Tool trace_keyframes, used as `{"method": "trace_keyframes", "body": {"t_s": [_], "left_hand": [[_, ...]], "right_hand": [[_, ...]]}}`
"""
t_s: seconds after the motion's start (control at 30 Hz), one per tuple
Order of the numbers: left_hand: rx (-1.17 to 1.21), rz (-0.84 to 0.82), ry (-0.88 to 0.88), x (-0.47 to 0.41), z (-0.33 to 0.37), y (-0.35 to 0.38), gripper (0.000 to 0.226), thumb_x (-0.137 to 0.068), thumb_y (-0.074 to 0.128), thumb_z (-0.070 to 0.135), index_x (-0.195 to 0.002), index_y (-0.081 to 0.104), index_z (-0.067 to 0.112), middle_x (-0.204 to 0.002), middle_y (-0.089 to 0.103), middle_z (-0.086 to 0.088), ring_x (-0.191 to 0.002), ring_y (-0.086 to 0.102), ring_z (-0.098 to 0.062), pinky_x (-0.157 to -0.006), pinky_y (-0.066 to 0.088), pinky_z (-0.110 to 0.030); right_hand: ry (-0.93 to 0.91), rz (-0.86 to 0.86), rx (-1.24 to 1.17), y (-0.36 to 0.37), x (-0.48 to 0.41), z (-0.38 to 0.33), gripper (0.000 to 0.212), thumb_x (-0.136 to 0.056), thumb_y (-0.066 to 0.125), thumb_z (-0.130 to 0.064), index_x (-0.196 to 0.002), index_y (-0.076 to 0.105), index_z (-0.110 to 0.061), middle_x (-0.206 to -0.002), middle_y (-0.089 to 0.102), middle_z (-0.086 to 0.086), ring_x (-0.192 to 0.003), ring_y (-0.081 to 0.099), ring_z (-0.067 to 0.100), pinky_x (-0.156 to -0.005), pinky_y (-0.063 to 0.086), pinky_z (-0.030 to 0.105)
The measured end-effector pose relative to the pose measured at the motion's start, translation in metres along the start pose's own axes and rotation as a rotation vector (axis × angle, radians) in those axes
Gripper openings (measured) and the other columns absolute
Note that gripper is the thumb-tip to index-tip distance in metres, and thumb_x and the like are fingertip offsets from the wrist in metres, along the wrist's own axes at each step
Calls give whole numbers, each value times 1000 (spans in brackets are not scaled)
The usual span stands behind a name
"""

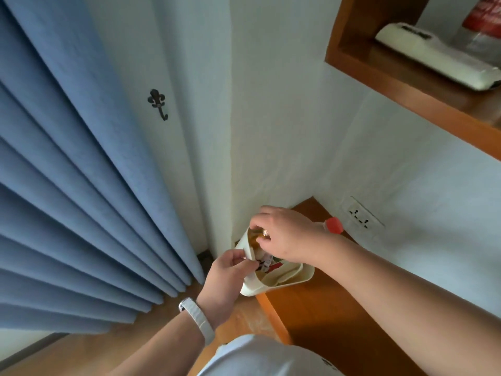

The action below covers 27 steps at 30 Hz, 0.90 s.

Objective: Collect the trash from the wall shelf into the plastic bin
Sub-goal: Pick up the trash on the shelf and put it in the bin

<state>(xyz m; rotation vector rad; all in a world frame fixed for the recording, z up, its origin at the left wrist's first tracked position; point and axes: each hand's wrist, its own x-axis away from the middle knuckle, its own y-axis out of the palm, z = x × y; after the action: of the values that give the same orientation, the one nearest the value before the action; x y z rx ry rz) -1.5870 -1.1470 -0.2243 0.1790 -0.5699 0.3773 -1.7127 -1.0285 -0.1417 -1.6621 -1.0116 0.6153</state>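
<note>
The cream bin (282,280) sits at the corner edge of a low wooden desk (339,316), tipped a bit. The left hand (227,278) pinches the bin's near rim, fingers closed on it, to hold it. The right hand (284,234) is over the bin's mouth, fingers curled around a small shiny bit of trash (264,234) it looks ready to drop in. Some wrappers (267,263) are already inside, so part of the job looks done. Up on the wall shelf (406,85) there are a white long thing (436,55) and a clear bag (482,36). I cannot tell if those are trash. A red cap (334,225) pokes out behind the right wrist.
</note>
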Motion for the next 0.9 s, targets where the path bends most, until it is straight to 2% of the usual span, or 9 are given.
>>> {"method": "trace_keyframes", "body": {"t_s": [0.07, 0.23, 0.37, 0.43, 0.5, 0.63, 0.7, 0.8, 0.9], "left_hand": [[5, 11, -8, -3, -1, 2, 48, -64, 77, 31, -107, 72, 11, -96, 80, -11, -90, 77, -28, -87, 62, -45], [61, 65, -48, -10, -5, 8, 48, -67, 76, 25, -110, 70, 6, -109, 74, -26, -106, 68, -46, -93, 55, -54], [30, 56, -78, -15, -10, 8, 53, -66, 77, 28, -115, 68, 9, -106, 77, -19, -100, 73, -36, -94, 58, -52], [16, 55, -84, -17, -14, 5, 53, -66, 76, 28, -115, 68, 9, -104, 78, -17, -98, 74, -34, -92, 59, -48], [35, 66, -91, -19, -16, 2, 51, -67, 74, 25, -114, 69, 5, -105, 77, -21, -100, 72, -36, -93, 58, -48], [76, 115, -111, -19, -18, -4, 29, -84, 74, 10, -111, 69, 2, -108, 76, -24, -104, 70, -37, -96, 54, -47], [75, 137, -111, -17, -17, -6, 19, -92, 66, 5, -110, 69, 2, -105, 77, -22, -99, 71, -33, -89, 53, -41], [77, 169, -101, -16, -16, -10, 18, -93, 63, 2, -110, 69, 0, -102, 78, -22, -89, 73, -28, -80, 52, -36], [87, 207, -82, -15, -16, -12, 19, -93, 62, 2, -111, 67, -1, -102, 77, -24, -90, 72, -30, -81, 51, -37]], "right_hand": [[-13, 35, -22, -2, 2, 3, 26, -93, 56, -25, -116, 61, -16, -113, 57, -1, -94, 56, 17, -77, 50, 34], [15, 192, -54, -19, 14, 27, 30, -92, 53, -35, -115, 64, -18, -112, 61, -6, -94, 59, 14, -76, 51, 32], [186, 347, -172, -32, 21, 71, 29, -88, 53, -36, -107, 66, -19, -97, 59, -12, -86, 60, 13, -73, 51, 34], [323, 361, -288, -27, 21, 102, 19, -91, 56, -33, -104, 66, -24, -93, 59, -18, -86, 60, 8, -72, 49, 27], [458, 317, -373, -11, 19, 133, 14, -94, 55, -33, -102, 64, -27, -95, 63, -17, -89, 60, 6, -73, 48, 24], [593, 142, -423, 47, 15, 180, 28, -95, 54, -33, -117, 62, -18, -115, 64, -4, -104, 60, 15, -87, 47, 31], [590, 78, -434, 76, 11, 190, 32, -91, 61, -32, -118, 62, -17, -116, 63, -1, -105, 60, 17, -89, 48, 34], [518, 36, -401, 109, -1, 199, 26, -85, 65, -32, -107, 64, -18, -108, 65, 4, -100, 62, 22, -84, 50, 39], [458, -21, -292, 134, -16, 208, 45, -84, 65, -32, -128, 55, -22, -130, 54, 6, -117, 52, 26, -94, 47, 43]]}}
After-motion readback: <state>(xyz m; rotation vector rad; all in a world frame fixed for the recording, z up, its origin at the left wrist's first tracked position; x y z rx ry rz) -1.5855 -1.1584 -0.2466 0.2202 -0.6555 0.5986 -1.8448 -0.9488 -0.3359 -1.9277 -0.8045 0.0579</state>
